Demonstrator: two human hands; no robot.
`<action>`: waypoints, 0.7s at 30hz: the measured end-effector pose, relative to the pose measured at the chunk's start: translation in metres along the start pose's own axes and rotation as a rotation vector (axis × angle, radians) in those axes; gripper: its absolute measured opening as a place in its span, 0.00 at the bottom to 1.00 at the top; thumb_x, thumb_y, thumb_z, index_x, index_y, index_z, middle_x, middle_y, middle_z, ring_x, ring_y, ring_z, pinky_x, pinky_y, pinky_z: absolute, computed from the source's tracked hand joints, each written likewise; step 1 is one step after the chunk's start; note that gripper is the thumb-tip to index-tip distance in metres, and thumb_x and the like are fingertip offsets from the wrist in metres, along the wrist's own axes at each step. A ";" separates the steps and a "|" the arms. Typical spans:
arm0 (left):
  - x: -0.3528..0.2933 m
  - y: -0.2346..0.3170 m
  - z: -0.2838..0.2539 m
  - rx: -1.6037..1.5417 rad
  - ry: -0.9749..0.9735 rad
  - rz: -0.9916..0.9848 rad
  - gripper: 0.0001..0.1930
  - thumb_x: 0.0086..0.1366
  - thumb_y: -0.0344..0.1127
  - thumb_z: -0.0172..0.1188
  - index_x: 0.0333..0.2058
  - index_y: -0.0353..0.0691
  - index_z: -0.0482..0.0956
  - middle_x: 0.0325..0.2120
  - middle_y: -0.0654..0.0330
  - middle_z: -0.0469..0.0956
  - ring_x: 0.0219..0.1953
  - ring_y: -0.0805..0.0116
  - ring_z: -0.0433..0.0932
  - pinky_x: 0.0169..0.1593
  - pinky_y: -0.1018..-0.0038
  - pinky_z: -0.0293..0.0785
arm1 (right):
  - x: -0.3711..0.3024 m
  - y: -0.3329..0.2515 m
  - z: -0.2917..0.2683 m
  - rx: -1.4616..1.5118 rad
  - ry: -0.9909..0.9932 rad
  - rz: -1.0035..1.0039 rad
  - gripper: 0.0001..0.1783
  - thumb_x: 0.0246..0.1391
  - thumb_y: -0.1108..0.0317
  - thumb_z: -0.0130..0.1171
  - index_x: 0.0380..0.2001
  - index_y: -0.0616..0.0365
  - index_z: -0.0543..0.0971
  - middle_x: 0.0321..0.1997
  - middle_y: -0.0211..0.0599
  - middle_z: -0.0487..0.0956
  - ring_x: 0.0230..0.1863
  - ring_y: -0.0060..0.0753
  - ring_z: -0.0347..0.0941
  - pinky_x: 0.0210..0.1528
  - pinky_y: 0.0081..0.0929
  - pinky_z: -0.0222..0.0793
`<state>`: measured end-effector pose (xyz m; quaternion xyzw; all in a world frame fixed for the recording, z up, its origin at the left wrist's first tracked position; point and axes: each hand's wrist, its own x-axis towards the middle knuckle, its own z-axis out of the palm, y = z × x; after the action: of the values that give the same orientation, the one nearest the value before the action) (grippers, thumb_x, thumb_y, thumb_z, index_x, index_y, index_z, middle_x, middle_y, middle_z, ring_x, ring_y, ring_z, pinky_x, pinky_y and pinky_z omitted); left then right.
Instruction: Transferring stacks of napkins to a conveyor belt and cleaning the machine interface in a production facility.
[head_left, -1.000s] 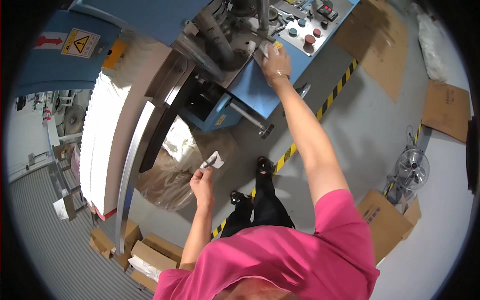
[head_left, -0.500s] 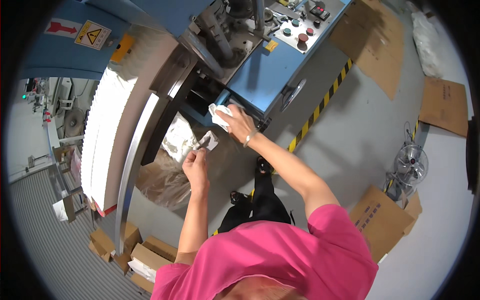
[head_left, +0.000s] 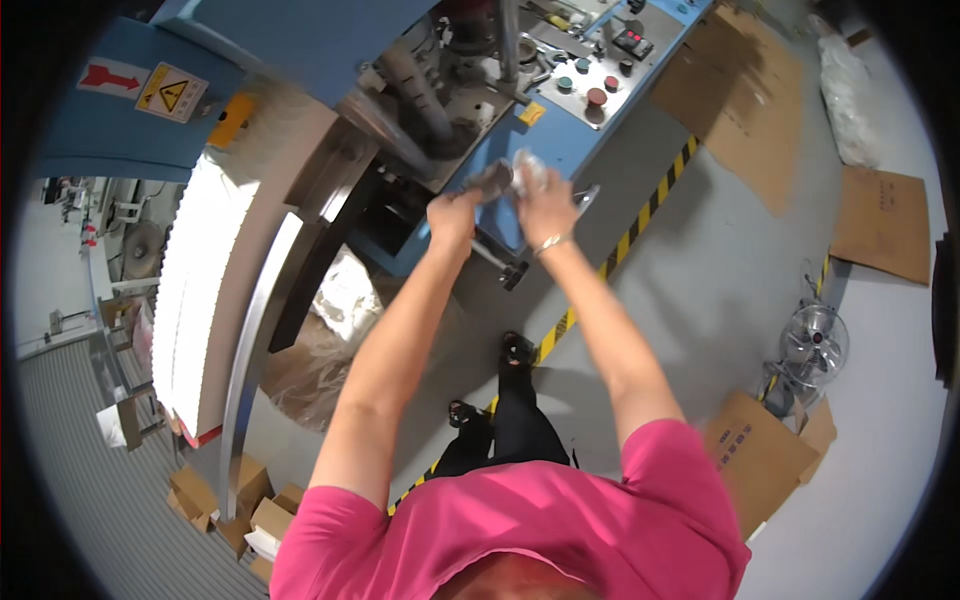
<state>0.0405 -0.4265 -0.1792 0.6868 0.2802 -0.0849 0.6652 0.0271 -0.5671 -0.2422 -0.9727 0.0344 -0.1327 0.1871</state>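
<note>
My left hand is closed on a flat grey piece, smeared by motion, so its kind cannot be told. Beside it, my right hand, with a bangle at the wrist, grips a crumpled white wipe. The wipe is at the far end of the grey piece; whether they touch is blurred. Both hands are above the blue machine top, near its front edge. Below and left of them, a clear plastic bag holds crumpled white material.
A control panel with coloured buttons lies beyond my hands. On the left stand a tall stack of white sheets and a curved metal rail. Black-yellow tape crosses the floor. At right are a fan and cardboard.
Both hands have moved forward and to the right, from near the plastic bag to above the blue machine top. They are closer together, still holding the grey piece and the wipe.
</note>
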 end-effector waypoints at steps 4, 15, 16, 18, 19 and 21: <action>0.078 -0.022 0.046 0.095 0.010 0.061 0.10 0.47 0.34 0.60 0.16 0.34 0.72 0.10 0.60 0.68 0.12 0.66 0.66 0.17 0.68 0.58 | -0.038 -0.027 -0.007 0.037 -0.017 -0.082 0.24 0.42 0.65 0.58 0.47 0.44 0.71 0.45 0.41 0.67 0.41 0.46 0.66 0.32 0.35 0.74; 0.022 0.010 0.006 0.188 0.072 0.424 0.19 0.59 0.47 0.55 0.29 0.30 0.76 0.18 0.55 0.74 0.23 0.66 0.71 0.30 0.71 0.66 | -0.032 0.012 -0.039 0.390 0.066 -0.409 0.25 0.39 0.63 0.61 0.47 0.42 0.74 0.39 0.38 0.73 0.40 0.43 0.71 0.37 0.33 0.72; -0.003 0.011 -0.007 0.296 0.059 0.438 0.20 0.59 0.46 0.55 0.31 0.30 0.76 0.19 0.54 0.74 0.24 0.67 0.72 0.32 0.71 0.67 | -0.015 0.036 -0.031 0.249 0.106 -0.378 0.24 0.42 0.63 0.59 0.47 0.42 0.74 0.41 0.40 0.71 0.40 0.45 0.70 0.38 0.35 0.72; -0.040 -0.012 -0.044 0.408 0.063 0.474 0.21 0.59 0.46 0.54 0.35 0.29 0.75 0.23 0.51 0.76 0.28 0.67 0.74 0.35 0.71 0.69 | 0.024 0.045 -0.035 0.257 0.129 -0.048 0.26 0.43 0.66 0.56 0.50 0.39 0.71 0.44 0.42 0.67 0.42 0.48 0.69 0.38 0.38 0.71; -0.058 -0.029 -0.057 0.454 0.044 0.374 0.20 0.60 0.45 0.54 0.38 0.30 0.75 0.25 0.49 0.77 0.30 0.65 0.76 0.37 0.71 0.70 | 0.043 0.058 -0.028 0.307 0.169 0.004 0.25 0.44 0.65 0.55 0.49 0.37 0.71 0.44 0.43 0.67 0.40 0.49 0.70 0.38 0.39 0.71; -0.095 -0.054 -0.081 0.510 -0.020 0.373 0.19 0.60 0.44 0.54 0.40 0.31 0.74 0.28 0.49 0.78 0.31 0.64 0.77 0.37 0.71 0.71 | 0.064 0.051 -0.023 0.238 0.066 0.199 0.23 0.45 0.63 0.55 0.48 0.39 0.73 0.45 0.47 0.68 0.40 0.51 0.71 0.42 0.39 0.70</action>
<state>-0.0857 -0.3770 -0.1717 0.8702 0.1125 -0.0358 0.4784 0.0818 -0.6300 -0.2247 -0.9306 0.1210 -0.1487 0.3119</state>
